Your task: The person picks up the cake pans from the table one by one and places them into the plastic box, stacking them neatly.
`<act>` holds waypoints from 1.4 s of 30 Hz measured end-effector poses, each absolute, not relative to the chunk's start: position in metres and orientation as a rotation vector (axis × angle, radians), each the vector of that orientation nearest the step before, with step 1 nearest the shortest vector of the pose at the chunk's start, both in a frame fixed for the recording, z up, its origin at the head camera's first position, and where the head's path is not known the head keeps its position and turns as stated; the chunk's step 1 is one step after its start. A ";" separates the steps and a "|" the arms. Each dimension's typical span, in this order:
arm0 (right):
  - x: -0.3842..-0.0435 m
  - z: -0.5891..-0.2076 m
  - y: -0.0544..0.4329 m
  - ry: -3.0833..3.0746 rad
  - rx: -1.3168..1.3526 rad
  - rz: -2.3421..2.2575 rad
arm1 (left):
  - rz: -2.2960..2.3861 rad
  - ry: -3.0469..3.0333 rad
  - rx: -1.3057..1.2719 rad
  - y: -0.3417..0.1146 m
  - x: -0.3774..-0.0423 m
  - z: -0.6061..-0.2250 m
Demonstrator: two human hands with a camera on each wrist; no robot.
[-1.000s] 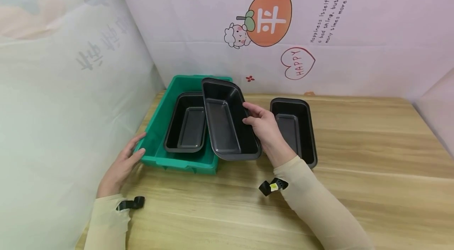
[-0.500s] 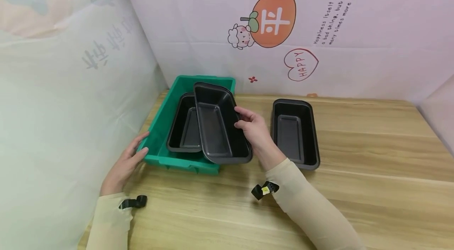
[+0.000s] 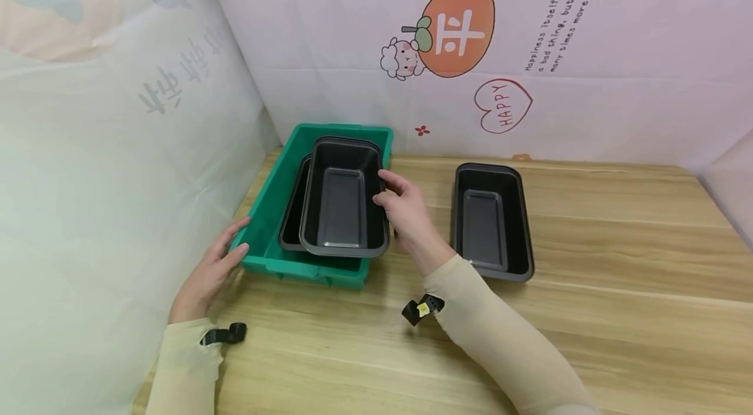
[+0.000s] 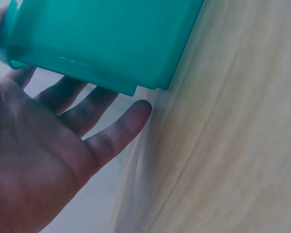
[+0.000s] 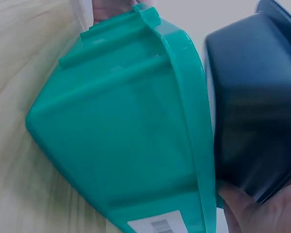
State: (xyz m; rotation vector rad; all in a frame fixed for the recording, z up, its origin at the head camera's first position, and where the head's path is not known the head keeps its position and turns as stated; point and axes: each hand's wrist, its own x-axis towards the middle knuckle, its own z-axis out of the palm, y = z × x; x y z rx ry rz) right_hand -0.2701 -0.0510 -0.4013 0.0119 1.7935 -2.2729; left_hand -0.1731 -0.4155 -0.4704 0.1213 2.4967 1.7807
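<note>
My right hand (image 3: pixel 406 212) pinches the right rim of a black loaf pan (image 3: pixel 344 206) between thumb and fingers. This pan hangs over the green plastic bin (image 3: pixel 265 265), overlapping a second black loaf pan (image 3: pixel 292 222) inside it. In the right wrist view the held pan (image 5: pixel 262 97) shows its outer wall above the rim of the bin (image 5: pixel 116 121). My left hand (image 3: pixel 208 271) touches the bin's front left corner, thumb and fingers spread about it. From the left wrist the fingers (image 4: pixel 123 128) look nearly straight beside the bin wall (image 4: pixel 102 43).
A third black loaf pan (image 3: pixel 491 222) stands on the wooden table (image 3: pixel 612 258), right of the bin. A printed cloth wall (image 3: pixel 588 108) rises behind the table. Another pale cloth (image 3: pixel 117 206) closes off the left side, near my left hand.
My right hand has moved left with the loaf pan, now farther over the bin and straighter. The pan covers more of the one inside. My left hand keeps its place at the corner.
</note>
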 end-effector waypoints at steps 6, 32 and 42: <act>-0.276 -0.402 -0.069 1.862 0.040 -2.277 | 1.780 2.502 0.143 -0.416 -0.174 -0.472; -0.294 -0.398 -0.109 2.097 0.170 -2.135 | 1.763 2.535 0.104 -0.416 -0.174 -0.469; -0.296 -0.400 -0.117 2.151 0.196 -2.091 | 1.752 2.540 0.120 -0.417 -0.174 -0.470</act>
